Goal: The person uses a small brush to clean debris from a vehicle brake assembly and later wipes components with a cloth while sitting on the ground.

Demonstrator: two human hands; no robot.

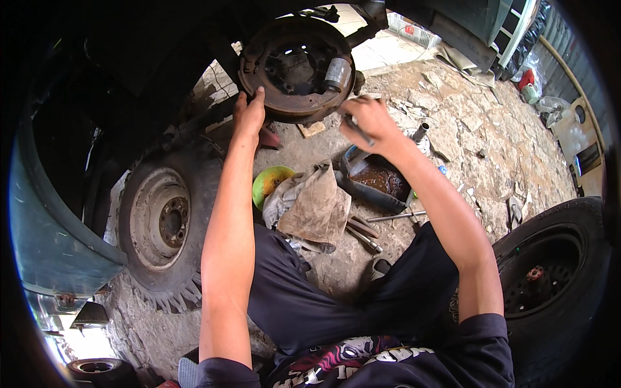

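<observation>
A rusty brake drum (272,97) is mounted in front of me beneath the vehicle, its round face toward me. My left hand (249,119) grips its lower left rim, thumb on the face and the other fingers partly hidden. Against the right side of the drum's face sits a short grey metal cylinder (338,70) with a dark end. Close to the drum's lower right edge, my right hand (372,123) is closed around a dark metal tool (359,130). Part of that tool sticks out below the fingers; its working end is hard to make out.
A tyre on a steel rim (158,220) stands at left, another tyre (550,258) at right. Between my knees and the drum lie a dirty rag (314,207), a green bowl (262,184), a black container of dark liquid (381,194) and a metal bar (398,215). Broken stone covers the ground.
</observation>
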